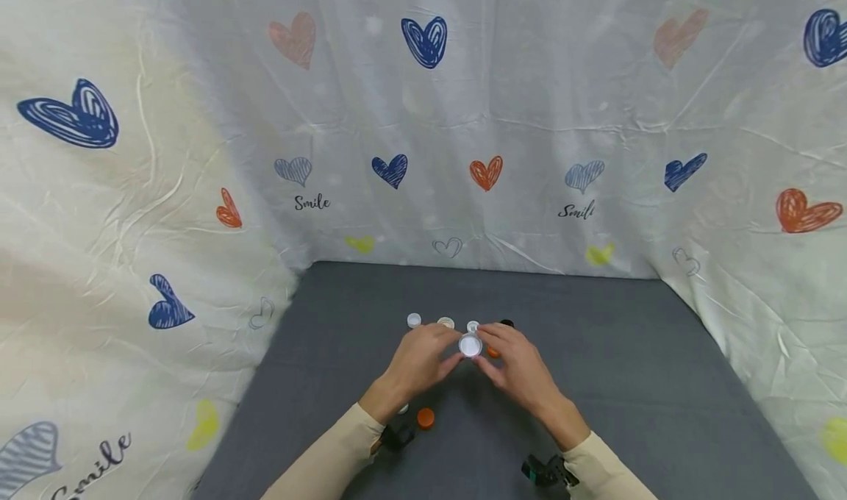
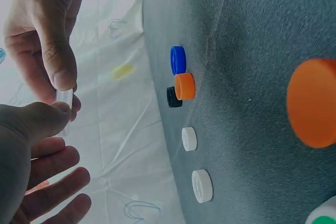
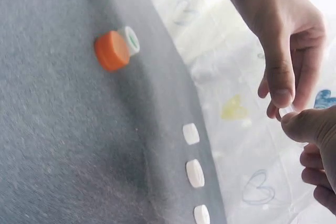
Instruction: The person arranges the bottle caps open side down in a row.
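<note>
A round white bottle cap (image 1: 470, 345) is held up above the dark cloth, its round face toward the head camera. My left hand (image 1: 421, 358) pinches one edge of it between thumb and fingers. From the other side my right hand (image 1: 519, 362) pinches the opposite edge. In the left wrist view the cap (image 2: 64, 98) appears edge-on with a ribbed side, both thumbs against it and the left hand's other fingers spread. The right wrist view shows only a sliver of the cap (image 3: 286, 110) between the thumbs.
Beyond the hands lie white caps (image 1: 414, 320), a black cap (image 1: 506, 323), an orange cap (image 2: 185, 86) and a blue cap (image 2: 178, 60). By the left forearm sit another orange cap (image 1: 426, 418) and a white, green-lined one (image 3: 131, 40). A heart-printed curtain (image 1: 529, 213) borders the table.
</note>
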Available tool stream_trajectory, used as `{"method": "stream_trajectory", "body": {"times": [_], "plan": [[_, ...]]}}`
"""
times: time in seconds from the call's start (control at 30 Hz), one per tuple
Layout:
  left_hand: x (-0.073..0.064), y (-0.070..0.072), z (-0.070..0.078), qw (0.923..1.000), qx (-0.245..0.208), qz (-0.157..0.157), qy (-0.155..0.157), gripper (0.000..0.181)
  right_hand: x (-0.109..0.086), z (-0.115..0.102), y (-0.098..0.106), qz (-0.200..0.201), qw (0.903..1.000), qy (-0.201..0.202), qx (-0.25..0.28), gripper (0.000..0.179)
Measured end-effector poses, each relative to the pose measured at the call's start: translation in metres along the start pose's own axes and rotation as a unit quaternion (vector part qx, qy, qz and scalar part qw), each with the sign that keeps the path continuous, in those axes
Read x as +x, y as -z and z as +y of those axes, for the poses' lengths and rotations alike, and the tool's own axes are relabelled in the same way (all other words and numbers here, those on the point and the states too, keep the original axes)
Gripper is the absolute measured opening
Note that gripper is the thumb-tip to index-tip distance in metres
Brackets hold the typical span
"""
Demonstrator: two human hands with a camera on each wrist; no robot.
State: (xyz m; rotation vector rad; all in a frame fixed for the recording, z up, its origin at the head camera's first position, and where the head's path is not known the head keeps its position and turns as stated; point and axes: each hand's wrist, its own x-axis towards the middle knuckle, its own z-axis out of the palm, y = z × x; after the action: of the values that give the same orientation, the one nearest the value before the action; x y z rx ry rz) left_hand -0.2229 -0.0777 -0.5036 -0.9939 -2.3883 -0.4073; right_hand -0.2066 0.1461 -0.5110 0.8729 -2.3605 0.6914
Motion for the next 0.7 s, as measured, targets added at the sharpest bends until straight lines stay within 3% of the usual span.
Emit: {"method": "stream_trajectory", "body": {"times": [0.17, 0.5, 0.7], "plan": [[-0.012, 0.004, 0.005, 0.9992, -0.021, 0.033, -0.01, 0.03, -0.009, -0.005, -0.005, 0.022, 0.9996, 0.009, 0.016, 0.049], [-0.028, 0.002, 0.011, 0.9991, -0.032, 0.027, 0.001, 0.031, -0.02, -0.014, -0.01, 0.016, 0.9992, -0.008, 0.037, 0.045], [-0.03, 0.002, 0.008, 0.9988, -0.012, 0.046, -0.006, 0.033, -0.018, -0.015, -0.006, 0.018, 0.9991, -0.004, 0.037, 0.045]]}}
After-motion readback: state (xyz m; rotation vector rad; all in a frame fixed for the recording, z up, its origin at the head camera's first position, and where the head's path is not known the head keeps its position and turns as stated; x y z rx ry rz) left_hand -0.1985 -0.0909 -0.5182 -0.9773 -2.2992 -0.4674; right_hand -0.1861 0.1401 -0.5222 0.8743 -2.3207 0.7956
